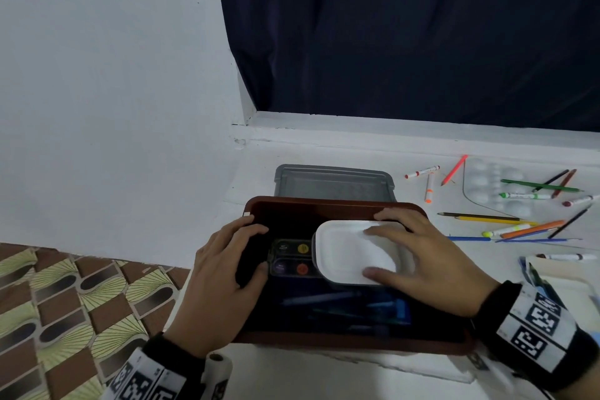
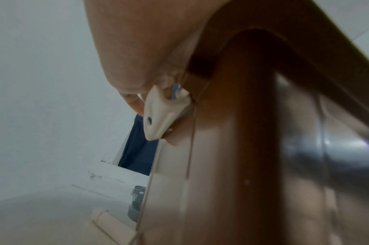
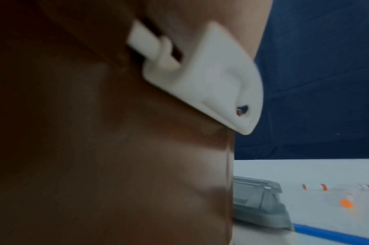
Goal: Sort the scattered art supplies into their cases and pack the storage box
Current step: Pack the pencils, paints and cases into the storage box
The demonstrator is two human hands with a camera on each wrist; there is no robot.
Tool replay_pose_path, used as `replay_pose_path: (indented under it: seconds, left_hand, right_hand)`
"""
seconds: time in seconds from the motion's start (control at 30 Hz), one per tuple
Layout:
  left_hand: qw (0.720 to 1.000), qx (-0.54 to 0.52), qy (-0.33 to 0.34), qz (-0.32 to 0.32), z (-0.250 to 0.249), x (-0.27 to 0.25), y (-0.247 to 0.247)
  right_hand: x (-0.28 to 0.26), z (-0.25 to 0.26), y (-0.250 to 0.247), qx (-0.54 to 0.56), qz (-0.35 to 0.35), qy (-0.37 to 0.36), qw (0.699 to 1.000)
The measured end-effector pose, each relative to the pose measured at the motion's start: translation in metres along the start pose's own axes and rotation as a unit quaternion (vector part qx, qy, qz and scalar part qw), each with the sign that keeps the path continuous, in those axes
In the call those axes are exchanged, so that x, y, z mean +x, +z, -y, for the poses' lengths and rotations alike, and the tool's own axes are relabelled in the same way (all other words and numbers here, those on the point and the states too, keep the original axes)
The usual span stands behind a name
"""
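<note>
Atop the storage box point(image 1: 324, 203), the left hand point(image 1: 220, 273) and right hand point(image 1: 431, 266) lie flat, gripping nothing.

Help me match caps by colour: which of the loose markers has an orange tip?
The orange-tipped marker just right of the grey box, its near end orange. The red-banded marker lies behind it; the others lie farther right.

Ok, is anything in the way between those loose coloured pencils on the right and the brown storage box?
Only the right hand, lying over the brown plastic storage box on the side facing the loose coloured pencils. Nothing else stands between them.
</note>
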State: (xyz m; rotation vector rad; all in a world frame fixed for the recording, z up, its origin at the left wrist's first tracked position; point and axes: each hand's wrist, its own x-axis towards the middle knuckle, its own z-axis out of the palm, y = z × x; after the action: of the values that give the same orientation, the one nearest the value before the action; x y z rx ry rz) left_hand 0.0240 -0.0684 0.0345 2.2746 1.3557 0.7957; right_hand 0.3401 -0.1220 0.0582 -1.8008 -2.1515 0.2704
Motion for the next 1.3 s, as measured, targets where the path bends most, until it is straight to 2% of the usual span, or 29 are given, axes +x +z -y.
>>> replay_pose_path:
  seconds: [0.1,0.3,0.37,0.43,0.5,0.57,0.83,0.93,1.03,1.13,1.3]
  left_hand:
    - [0.998,-0.061,-0.013,-0.019,0.006,0.001,-0.001]
    - [0.997,-0.079,-0.012,-0.003,0.008,0.004,0.000]
    - [0.996,-0.084,-0.012,-0.006,0.008,0.004,-0.001]
    - [0.996,-0.089,-0.015,-0.008,0.008,0.003,0.000]
    - [0.995,-0.095,-0.018,-0.008,0.006,0.001,0.001]
    - [0.995,-0.098,-0.019,-0.007,0.005,0.000,0.002]
    - [0.998,-0.050,-0.031,0.020,0.000,-0.006,-0.001]
    - [1.000,0.023,-0.012,0.014,-0.004,-0.004,-0.004]
    - [0.996,0.083,0.013,0.035,-0.015,-0.005,-0.004]
    - [0.995,0.069,0.032,0.058,-0.032,-0.006,0.001]
    - [0.996,-0.014,0.066,0.066,-0.071,-0.007,0.022]
  right_hand:
    - [-0.008,-0.006,0.005,0.051,-0.087,0.052,0.994]
    - [-0.011,-0.014,0.016,0.100,-0.115,0.164,0.975]
    - [-0.011,-0.017,0.016,0.131,-0.107,0.231,0.958]
    - [-0.015,-0.021,0.016,0.203,-0.065,0.304,0.928]
    - [-0.020,-0.021,0.015,0.279,-0.043,0.339,0.897]
    - [-0.025,-0.019,0.012,0.315,-0.052,0.336,0.886]
    - [-0.034,-0.011,0.001,0.311,-0.033,0.292,0.904]
    - [-0.033,-0.005,0.004,0.307,-0.068,0.292,0.903]
    - [-0.029,0.000,0.009,0.307,-0.101,0.283,0.903]
    - [-0.026,0.003,0.014,0.306,-0.089,0.274,0.907]
    - [-0.030,-0.004,0.010,0.344,-0.026,0.246,0.906]
